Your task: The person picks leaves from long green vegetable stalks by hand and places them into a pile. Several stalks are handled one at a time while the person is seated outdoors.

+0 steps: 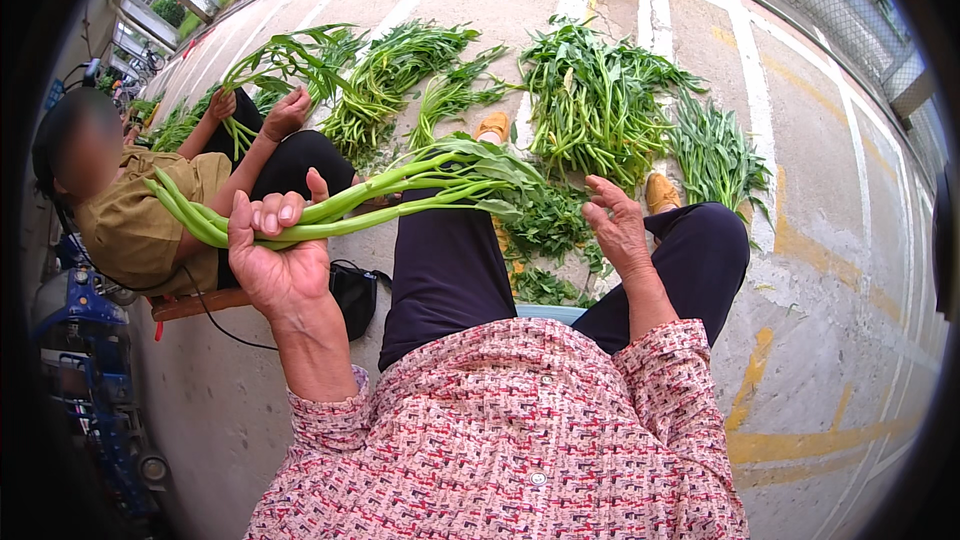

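My left hand (pixel 281 247) is closed around a few thick green stems of water spinach (pixel 375 199), held up in front of my left side. Their cut ends stick out to the left, while the leafy tips reach right, over my left knee. My right hand (pixel 619 221) holds nothing and hangs near my right knee with its fingers apart. Below it on the ground are loose picked leaves (pixel 551 221). Beyond my feet lies a large heap of water spinach (pixel 592 97), stems towards me. A smaller leafy bunch (pixel 716 154) rests to its right.
A person (pixel 150 195) sits at my left on a low wooden seat (pixel 202 304), holding leafy stems in both hands. More water spinach bunches (pixel 375 82) lie ahead of that person. A black bag (pixel 356 296) is between us. A blue vehicle (pixel 90 360) stands at far left; a wire fence (pixel 847 7) runs behind.
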{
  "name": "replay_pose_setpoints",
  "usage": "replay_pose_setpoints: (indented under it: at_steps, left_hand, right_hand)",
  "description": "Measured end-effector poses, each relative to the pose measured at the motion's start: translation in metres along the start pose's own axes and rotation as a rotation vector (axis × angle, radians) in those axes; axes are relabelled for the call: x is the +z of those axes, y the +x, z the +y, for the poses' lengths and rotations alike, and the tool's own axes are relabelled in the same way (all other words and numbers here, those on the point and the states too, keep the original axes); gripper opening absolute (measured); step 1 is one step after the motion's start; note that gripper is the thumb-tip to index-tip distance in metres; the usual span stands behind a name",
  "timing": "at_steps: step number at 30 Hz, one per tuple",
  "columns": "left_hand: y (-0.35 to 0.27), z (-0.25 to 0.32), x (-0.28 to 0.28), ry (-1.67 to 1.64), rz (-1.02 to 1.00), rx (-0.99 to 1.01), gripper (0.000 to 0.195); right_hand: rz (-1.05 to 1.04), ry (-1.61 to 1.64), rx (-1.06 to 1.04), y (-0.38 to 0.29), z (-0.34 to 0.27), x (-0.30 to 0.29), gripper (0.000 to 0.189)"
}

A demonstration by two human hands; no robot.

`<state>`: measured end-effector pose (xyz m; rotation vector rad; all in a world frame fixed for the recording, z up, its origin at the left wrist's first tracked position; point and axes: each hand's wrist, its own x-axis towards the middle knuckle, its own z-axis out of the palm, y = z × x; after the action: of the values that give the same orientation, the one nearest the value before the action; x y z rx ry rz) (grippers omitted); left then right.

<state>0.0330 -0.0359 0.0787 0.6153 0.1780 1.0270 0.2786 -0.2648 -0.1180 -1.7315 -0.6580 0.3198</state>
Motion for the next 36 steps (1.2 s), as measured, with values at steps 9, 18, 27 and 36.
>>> replay_pose_setpoints:
  at_steps: [9, 18, 27, 36]
  left_hand:
    - [-0.001, -0.002, 0.005, -0.018, 0.069, 0.016, 0.018]
    - [0.000, -0.004, 0.003, -0.018, 0.031, -0.022, 0.032]
    - [0.001, -0.010, 0.010, 0.000, 0.022, -0.100, 0.033]
    - [0.003, -0.012, 0.007, -0.024, -0.003, -0.128, 0.034]
  right_hand:
    - [-0.010, 0.142, 0.072, -0.003, -0.007, 0.000, 0.017]
    - [-0.222, -0.024, -0.097, -0.016, -0.027, 0.014, 0.025]
    - [-0.341, -0.103, -0.079, -0.022, -0.025, 0.033, 0.044]
    - [-0.403, -0.088, 0.025, -0.021, -0.014, 0.039, 0.013]
